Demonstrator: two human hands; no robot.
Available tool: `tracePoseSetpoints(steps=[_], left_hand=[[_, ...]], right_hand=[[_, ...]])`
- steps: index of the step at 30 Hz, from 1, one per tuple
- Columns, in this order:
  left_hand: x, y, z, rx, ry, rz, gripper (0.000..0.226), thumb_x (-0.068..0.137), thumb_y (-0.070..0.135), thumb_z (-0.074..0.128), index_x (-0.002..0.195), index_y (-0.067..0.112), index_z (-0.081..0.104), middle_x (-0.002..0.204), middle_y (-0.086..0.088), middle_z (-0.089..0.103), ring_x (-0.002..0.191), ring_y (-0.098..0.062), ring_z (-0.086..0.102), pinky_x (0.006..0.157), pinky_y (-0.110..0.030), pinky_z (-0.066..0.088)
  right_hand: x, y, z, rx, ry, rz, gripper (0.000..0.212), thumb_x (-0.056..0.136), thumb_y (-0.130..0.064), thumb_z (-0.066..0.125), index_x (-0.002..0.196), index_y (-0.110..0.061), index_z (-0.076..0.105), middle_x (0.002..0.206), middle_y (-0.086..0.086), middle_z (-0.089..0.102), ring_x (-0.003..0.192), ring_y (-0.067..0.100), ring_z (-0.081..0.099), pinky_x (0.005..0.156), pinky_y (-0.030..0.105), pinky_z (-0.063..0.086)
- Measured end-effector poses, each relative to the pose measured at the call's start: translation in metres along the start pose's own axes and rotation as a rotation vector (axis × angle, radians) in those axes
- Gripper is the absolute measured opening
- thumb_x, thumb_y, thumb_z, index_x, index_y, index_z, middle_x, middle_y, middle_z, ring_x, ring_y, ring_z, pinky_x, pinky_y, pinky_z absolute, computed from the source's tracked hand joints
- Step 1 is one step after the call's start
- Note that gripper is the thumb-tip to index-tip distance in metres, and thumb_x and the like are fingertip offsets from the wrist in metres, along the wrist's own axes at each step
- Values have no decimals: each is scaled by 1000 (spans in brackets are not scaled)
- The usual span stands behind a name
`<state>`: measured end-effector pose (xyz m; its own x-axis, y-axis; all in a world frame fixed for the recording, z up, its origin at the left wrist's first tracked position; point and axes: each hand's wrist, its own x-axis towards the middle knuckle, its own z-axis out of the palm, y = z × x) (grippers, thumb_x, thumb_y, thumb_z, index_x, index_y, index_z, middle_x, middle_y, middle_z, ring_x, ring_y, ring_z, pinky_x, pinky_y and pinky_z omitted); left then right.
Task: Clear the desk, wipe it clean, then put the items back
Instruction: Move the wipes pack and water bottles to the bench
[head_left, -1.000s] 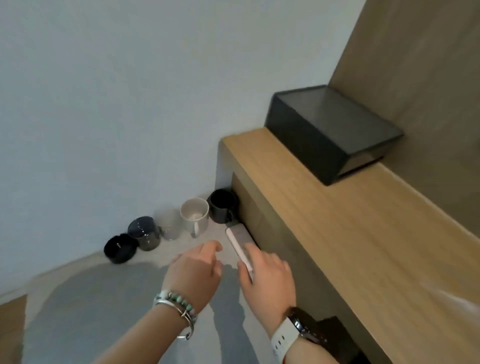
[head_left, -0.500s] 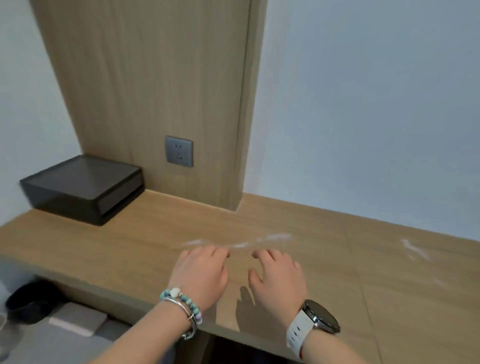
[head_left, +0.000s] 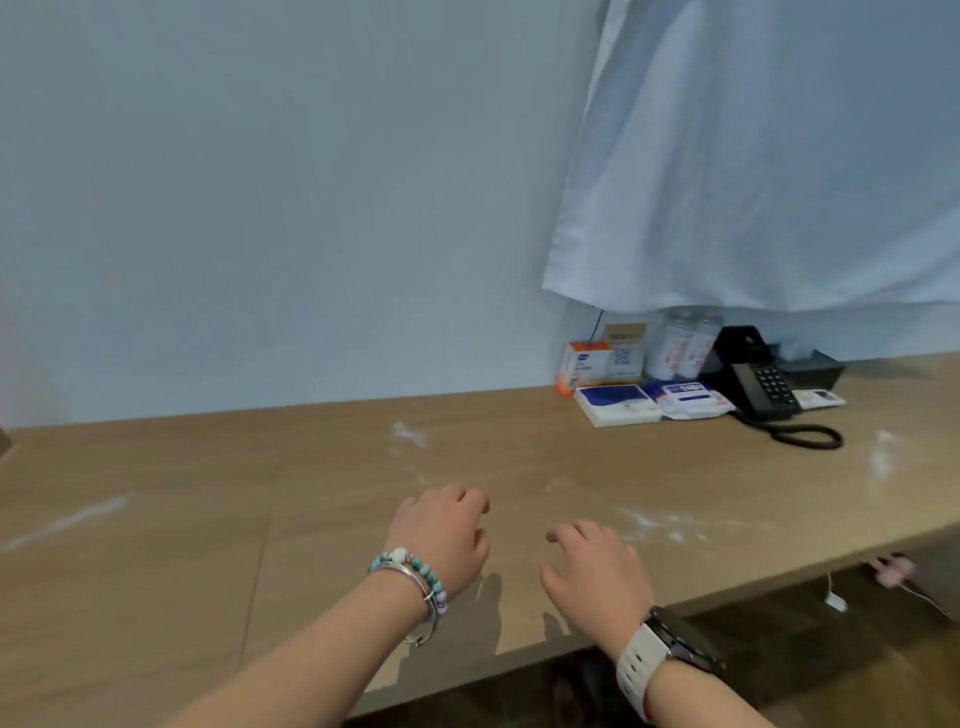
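My left hand (head_left: 441, 535) and right hand (head_left: 592, 566) hover empty, fingers loosely curled, over the counter (head_left: 208, 519), well short and left of the telephone (head_left: 758, 382), which lies front-to-back with boxes (head_left: 618, 405) just left of it; right hand nearer.

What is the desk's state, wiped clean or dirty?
Dirty: white powdery smears streak the desk ahead of the left hand and right hand, both empty.

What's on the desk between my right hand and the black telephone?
In the head view, only wooden desk streaked with white smears lies between the right hand and the black telephone.
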<state>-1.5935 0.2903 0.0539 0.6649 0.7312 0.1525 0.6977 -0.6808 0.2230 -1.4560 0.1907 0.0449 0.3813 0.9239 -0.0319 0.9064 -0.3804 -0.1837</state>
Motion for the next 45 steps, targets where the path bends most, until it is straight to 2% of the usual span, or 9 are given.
tracePoseSetpoints(steps=[6, 12, 22, 26, 30, 35, 38, 42, 45], left_hand=[[80, 76, 37, -18, -60, 120, 33, 93, 30, 39, 125, 26, 46, 124, 2, 52, 114, -20, 49, 92, -31, 37], [177, 129, 70, -46, -107, 200, 34, 93, 28, 39, 126, 25, 46, 125, 2, 51, 112, -19, 49, 90, -31, 39], [320, 195, 120, -63, -262, 207, 33, 95, 32, 40, 127, 25, 46, 128, 1, 50, 112, -17, 49, 91, -30, 46], [359, 208, 146, -42, -283, 124, 33, 95, 30, 41, 127, 25, 45, 132, 1, 46, 117, -18, 44, 96, -31, 42], [385, 222, 174, 1, -289, -19, 42, 93, 27, 45, 134, 27, 38, 140, 3, 38, 127, -20, 37, 102, -33, 36], [398, 236, 196, 45, -275, -250, 60, 93, 28, 46, 146, 31, 18, 156, 5, 11, 145, -20, 6, 117, -39, 11], [394, 236, 205, 58, -305, -363, 66, 93, 38, 42, 148, 32, 7, 158, 6, -1, 145, -20, -9, 116, -46, -1], [382, 236, 212, 92, -354, -401, 74, 92, 54, 38, 149, 30, -2, 158, 6, -7, 144, -21, -13, 115, -49, -6], [381, 233, 213, 110, -386, -392, 77, 91, 56, 39, 149, 30, -6, 158, 5, -10, 144, -21, -14, 115, -47, -7]], right_hand=[[24, 104, -10, 33, 19, 133, 37, 95, -37, 39, 132, -30, 44, 132, -9, 48, 122, 13, 42, 100, 31, 34], [87, 194, -24, 39, 21, 244, 37, 95, -35, 40, 131, -28, 44, 134, -6, 46, 123, 15, 42, 99, 30, 36], [190, 317, -33, 103, 7, 336, 39, 93, -39, 43, 131, -33, 44, 132, -7, 48, 118, 13, 46, 97, 31, 40], [232, 364, -29, 157, -16, 317, 38, 92, -38, 46, 129, -32, 46, 130, -7, 49, 117, 12, 47, 95, 32, 44], [278, 404, -28, 135, -69, 176, 42, 91, -35, 47, 132, -28, 43, 134, -5, 46, 120, 15, 46, 99, 34, 41], [323, 435, -30, 20, -124, 9, 56, 94, -40, 45, 145, -33, 23, 156, -4, 14, 143, 22, 14, 114, 40, 20], [340, 441, -25, 4, -175, -55, 66, 92, -43, 48, 147, -37, 12, 159, -6, -1, 145, 26, -2, 116, 44, 8], [351, 444, -14, -42, -210, -117, 72, 90, -46, 49, 148, -39, 6, 159, -5, -5, 145, 29, -9, 116, 48, 4], [358, 444, -10, -67, -230, -130, 73, 90, -48, 48, 148, -39, 3, 159, -5, -5, 145, 29, -10, 116, 50, 4]])
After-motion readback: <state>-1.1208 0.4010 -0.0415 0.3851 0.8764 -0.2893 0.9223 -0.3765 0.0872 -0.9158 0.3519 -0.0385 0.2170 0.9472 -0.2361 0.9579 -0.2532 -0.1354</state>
